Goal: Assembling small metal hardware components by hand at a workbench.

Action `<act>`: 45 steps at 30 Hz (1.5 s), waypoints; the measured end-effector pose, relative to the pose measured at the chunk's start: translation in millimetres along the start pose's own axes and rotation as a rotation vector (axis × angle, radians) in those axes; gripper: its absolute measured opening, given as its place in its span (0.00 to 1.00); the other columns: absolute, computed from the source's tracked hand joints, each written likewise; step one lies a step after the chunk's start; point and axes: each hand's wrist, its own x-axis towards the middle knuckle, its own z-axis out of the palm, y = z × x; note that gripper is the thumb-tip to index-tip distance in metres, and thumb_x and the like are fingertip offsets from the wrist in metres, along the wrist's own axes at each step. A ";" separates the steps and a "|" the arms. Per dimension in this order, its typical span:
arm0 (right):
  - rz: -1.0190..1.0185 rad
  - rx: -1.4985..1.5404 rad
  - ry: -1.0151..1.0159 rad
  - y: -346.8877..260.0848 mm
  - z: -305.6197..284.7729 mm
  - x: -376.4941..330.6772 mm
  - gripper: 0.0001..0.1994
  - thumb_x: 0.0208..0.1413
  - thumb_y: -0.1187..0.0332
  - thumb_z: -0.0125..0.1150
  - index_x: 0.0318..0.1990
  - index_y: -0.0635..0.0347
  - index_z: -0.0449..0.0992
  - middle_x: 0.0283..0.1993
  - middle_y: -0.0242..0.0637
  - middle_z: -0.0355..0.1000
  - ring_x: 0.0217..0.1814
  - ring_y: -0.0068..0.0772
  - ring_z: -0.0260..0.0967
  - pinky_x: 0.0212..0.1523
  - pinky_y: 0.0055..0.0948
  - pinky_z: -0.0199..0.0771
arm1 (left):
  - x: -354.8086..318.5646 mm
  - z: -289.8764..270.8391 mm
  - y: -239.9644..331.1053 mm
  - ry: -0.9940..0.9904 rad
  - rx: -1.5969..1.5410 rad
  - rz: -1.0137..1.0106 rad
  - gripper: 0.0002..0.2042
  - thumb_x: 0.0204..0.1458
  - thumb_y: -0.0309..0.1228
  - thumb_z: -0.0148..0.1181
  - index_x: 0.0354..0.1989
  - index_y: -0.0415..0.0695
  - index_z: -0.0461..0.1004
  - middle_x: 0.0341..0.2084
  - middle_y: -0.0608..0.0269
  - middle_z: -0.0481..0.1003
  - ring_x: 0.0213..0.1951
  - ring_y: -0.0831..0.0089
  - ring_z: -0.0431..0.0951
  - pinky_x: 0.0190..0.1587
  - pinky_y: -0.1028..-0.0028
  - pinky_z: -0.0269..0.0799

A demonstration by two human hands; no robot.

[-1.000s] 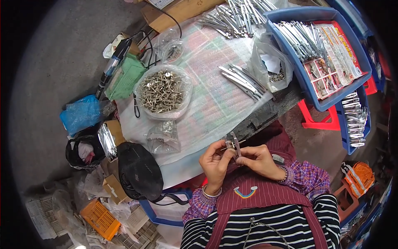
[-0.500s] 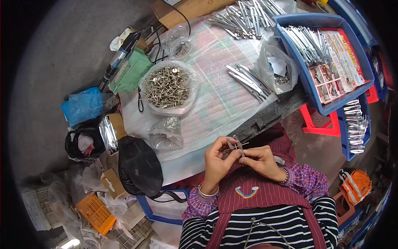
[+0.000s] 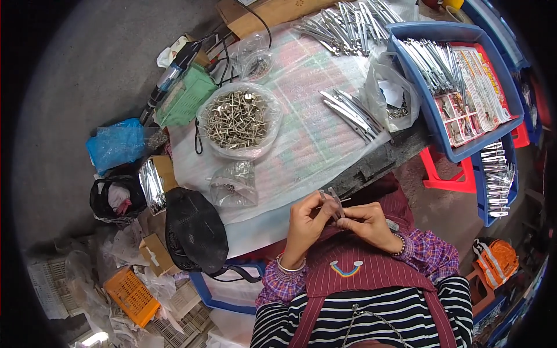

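Note:
In front of my apron, both hands meet on a small grey metal piece [image 3: 333, 194] with two flat arms and a thin pin sticking out to the right. My left hand [image 3: 304, 225] is closed on it, thumb laid across its side. The fingertips of my right hand [image 3: 369, 226] pinch its lower end. My fingers cover most of the piece, so its exact kind is hidden. Beyond the hands, a bag-lined bowl [image 3: 204, 134] is heaped with flat-headed metal pins [image 3: 238, 116]. A few long silver metal strips [image 3: 350, 115] lie near the table's right edge.
Clear bags of small parts stand beside the strips [image 3: 387, 78] and below the bowl [image 3: 233, 184]. More silver strips [image 3: 345, 29] are piled at the back. A blue tray [image 3: 449, 152] sits at right above a red stool [image 3: 447, 174]. A black cap-like item [image 3: 195, 232] hangs at left.
My left thumb has slid up over the side of the metal piece, covering more of it. The right hand has barely moved, and the view has shifted slightly.

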 end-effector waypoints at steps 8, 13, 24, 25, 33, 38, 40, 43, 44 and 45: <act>0.028 0.103 -0.010 -1.6 -1.9 0.3 0.10 0.50 0.75 0.62 0.40 0.68 0.78 0.26 0.36 0.76 0.26 0.18 0.71 0.27 0.19 0.70 | 0.7 0.5 4.4 0.022 0.081 -0.004 0.09 0.50 0.21 0.60 0.38 0.35 0.69 0.29 0.66 0.73 0.31 0.82 0.74 0.33 0.82 0.70; 0.003 0.109 0.009 -0.1 -1.2 0.2 0.10 0.50 0.75 0.61 0.41 0.68 0.78 0.25 0.35 0.75 0.26 0.18 0.69 0.27 0.18 0.70 | -0.9 13.1 13.9 0.116 -0.172 0.011 0.08 0.50 0.20 0.59 0.38 0.35 0.70 0.28 0.66 0.73 0.32 0.81 0.74 0.35 0.81 0.71; 0.045 0.123 -0.001 1.3 -3.6 -1.3 0.09 0.50 0.76 0.60 0.40 0.69 0.78 0.25 0.35 0.75 0.26 0.17 0.69 0.27 0.18 0.69 | 1.6 14.2 13.2 0.151 -0.277 -0.022 0.08 0.49 0.20 0.59 0.37 0.35 0.70 0.29 0.67 0.73 0.32 0.82 0.73 0.36 0.81 0.69; 0.047 0.130 -0.006 0.4 -3.6 -0.9 0.09 0.50 0.76 0.60 0.40 0.69 0.78 0.25 0.34 0.75 0.26 0.17 0.69 0.27 0.18 0.69 | 3.9 5.6 6.4 0.086 -0.085 -0.029 0.08 0.49 0.20 0.59 0.37 0.36 0.70 0.29 0.67 0.73 0.32 0.82 0.73 0.36 0.82 0.69; 0.002 0.103 0.009 2.3 -5.9 -1.0 0.09 0.50 0.77 0.60 0.40 0.69 0.78 0.26 0.34 0.75 0.27 0.17 0.69 0.28 0.18 0.69 | 3.9 13.9 7.1 0.139 -0.219 0.047 0.08 0.49 0.22 0.60 0.36 0.35 0.70 0.28 0.67 0.73 0.31 0.83 0.72 0.34 0.82 0.68; 0.013 0.083 0.007 5.2 -8.7 -1.7 0.11 0.50 0.76 0.60 0.43 0.67 0.77 0.29 0.38 0.77 0.30 0.18 0.72 0.30 0.19 0.71 | 6.0 15.5 8.5 0.065 -0.087 0.071 0.09 0.49 0.21 0.60 0.38 0.35 0.69 0.30 0.66 0.73 0.30 0.82 0.72 0.33 0.81 0.69; 0.023 0.093 0.007 0.9 -8.5 -1.4 0.11 0.50 0.76 0.60 0.42 0.68 0.77 0.27 0.36 0.76 0.28 0.17 0.70 0.29 0.19 0.70 | 5.3 19.9 16.4 0.085 -0.150 0.041 0.09 0.49 0.21 0.60 0.38 0.35 0.69 0.30 0.66 0.73 0.30 0.82 0.72 0.33 0.81 0.69; 0.022 0.096 0.006 1.1 -8.9 -0.4 0.10 0.50 0.77 0.60 0.41 0.69 0.77 0.26 0.35 0.75 0.27 0.17 0.69 0.28 0.18 0.69 | 8.4 9.1 6.1 0.043 -0.055 0.018 0.09 0.49 0.20 0.59 0.38 0.35 0.69 0.30 0.66 0.73 0.31 0.82 0.72 0.34 0.81 0.69; 0.011 0.089 0.005 1.4 -8.9 -0.1 0.10 0.50 0.77 0.60 0.41 0.69 0.77 0.26 0.34 0.75 0.27 0.17 0.69 0.28 0.18 0.69 | 9.3 5.1 2.3 -0.018 0.101 0.025 0.09 0.48 0.20 0.59 0.38 0.35 0.69 0.30 0.65 0.73 0.31 0.82 0.72 0.34 0.81 0.69; 0.011 0.089 0.004 1.0 -8.8 -0.2 0.10 0.50 0.77 0.60 0.41 0.69 0.77 0.26 0.34 0.75 0.27 0.17 0.69 0.28 0.18 0.69 | 7.6 6.4 -0.6 -0.017 0.101 0.025 0.09 0.48 0.20 0.59 0.38 0.35 0.69 0.30 0.65 0.73 0.31 0.82 0.72 0.34 0.81 0.69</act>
